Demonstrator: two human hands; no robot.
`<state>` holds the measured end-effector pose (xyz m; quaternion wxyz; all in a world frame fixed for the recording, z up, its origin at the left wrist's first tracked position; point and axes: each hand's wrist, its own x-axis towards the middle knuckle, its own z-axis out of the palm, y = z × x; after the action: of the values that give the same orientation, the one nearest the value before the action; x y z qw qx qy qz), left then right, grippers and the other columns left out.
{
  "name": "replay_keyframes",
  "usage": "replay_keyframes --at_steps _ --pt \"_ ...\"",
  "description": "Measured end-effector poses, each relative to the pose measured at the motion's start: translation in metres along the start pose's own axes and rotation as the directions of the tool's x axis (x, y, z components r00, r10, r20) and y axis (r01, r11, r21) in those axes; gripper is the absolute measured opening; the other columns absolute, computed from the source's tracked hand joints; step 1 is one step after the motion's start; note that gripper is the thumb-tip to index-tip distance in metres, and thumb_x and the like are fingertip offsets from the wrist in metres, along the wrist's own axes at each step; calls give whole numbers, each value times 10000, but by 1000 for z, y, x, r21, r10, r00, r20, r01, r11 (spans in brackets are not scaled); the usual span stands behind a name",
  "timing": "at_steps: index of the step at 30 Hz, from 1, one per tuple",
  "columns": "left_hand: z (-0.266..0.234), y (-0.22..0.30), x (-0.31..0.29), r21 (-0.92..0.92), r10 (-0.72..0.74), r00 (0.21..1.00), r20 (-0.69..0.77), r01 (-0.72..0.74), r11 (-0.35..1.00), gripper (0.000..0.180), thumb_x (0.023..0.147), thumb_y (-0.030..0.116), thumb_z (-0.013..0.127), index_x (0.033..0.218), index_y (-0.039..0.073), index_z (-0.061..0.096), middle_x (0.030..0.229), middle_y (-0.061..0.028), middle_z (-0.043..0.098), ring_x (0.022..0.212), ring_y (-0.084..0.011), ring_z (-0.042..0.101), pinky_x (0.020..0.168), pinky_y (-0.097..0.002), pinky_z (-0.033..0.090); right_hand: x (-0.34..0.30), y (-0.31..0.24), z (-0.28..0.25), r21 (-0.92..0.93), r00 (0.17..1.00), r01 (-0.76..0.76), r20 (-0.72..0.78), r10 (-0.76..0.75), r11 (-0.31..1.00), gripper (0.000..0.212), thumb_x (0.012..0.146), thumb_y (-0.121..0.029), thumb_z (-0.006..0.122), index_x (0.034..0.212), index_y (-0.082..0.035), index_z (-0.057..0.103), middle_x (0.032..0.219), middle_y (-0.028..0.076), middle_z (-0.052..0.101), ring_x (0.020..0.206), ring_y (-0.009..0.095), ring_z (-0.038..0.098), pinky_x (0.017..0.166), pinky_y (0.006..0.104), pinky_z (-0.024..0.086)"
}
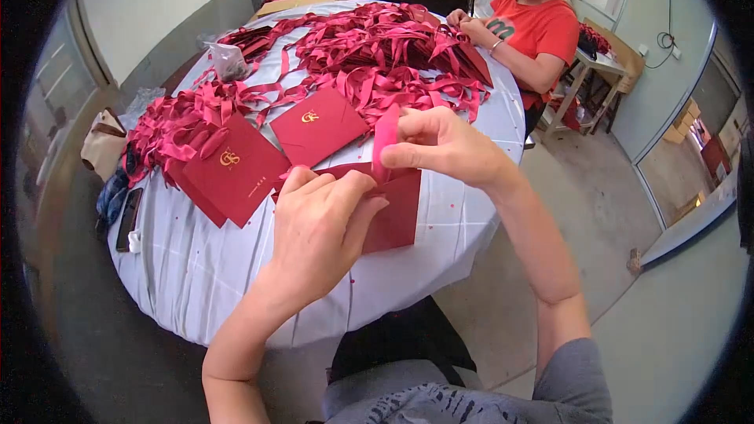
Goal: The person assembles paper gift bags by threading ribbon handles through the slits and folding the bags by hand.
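A dark red paper bag [397,212] lies in front of me on the cloth-covered table. My left hand [318,224] is closed at its upper edge, fingers bent over the paper; the hand hides the bag's left part. Above that edge stands a loop of bright pink ribbon [385,141], pinched between the thumb and fingers of my right hand [452,148]. Just beyond my hands rests another red bag [320,127] with a gold emblem. To the left, a further red bag [236,169] with the same emblem overlaps others.
Heaps of red bags with ribbons [377,47] cover the far side of the round table [220,290]. A second ribbon pile [181,129] sits left, near a clear plastic bag [229,61] and a dark phone [129,220]. A co-worker in an orange-red shirt [542,35] works at the far right.
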<state>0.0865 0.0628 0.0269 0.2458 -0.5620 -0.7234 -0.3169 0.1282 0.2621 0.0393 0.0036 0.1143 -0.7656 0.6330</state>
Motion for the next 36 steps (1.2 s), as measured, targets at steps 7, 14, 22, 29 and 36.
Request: replay_keyframes --at_steps 7,14,22,29,36 --pt "2 2 -3 20 34 999 -15 -33 999 164 736 154 676 705 81 533 515 -35 487 480 -182 472 568 -319 328 3 4 25 -365 891 153 -351 -288 918 224 812 -162 658 689 13 590 733 -8 414 683 71 410 593 214 329" --pt "5 3 -7 17 34 997 -67 -33 999 164 739 156 678 701 88 533 509 -25 477 474 -172 463 561 -312 315 -18 1 9 -499 898 -161 -432 -83 851 595 880 -518 454 645 16 570 543 126 526 529 226 526 538 350 407" --pt "4 1 -8 43 70 993 -92 -66 997 174 717 153 688 693 91 527 518 -21 485 481 -174 471 562 -315 320 -7 -2 33 112 974 106 -214 -80 988 359 892 -320 551 845 21 651 803 39 644 751 69 565 667 218 443" --pt "7 4 -5 37 88 990 -105 -85 996 168 725 155 680 695 89 529 542 -24 514 494 -178 482 566 -317 326 -1 -21 33 187 953 247 -222 -204 951 193 895 -131 529 1006 23 565 965 151 638 850 183 630 792 302 498" --pt "1 8 -6 60 62 995 -75 -58 997 142 742 149 667 721 79 545 584 -29 552 520 -177 503 588 -315 337 -4 -28 33 248 918 349 -282 -278 904 172 934 -148 459 999 8 488 936 175 621 886 256 631 818 353 504"
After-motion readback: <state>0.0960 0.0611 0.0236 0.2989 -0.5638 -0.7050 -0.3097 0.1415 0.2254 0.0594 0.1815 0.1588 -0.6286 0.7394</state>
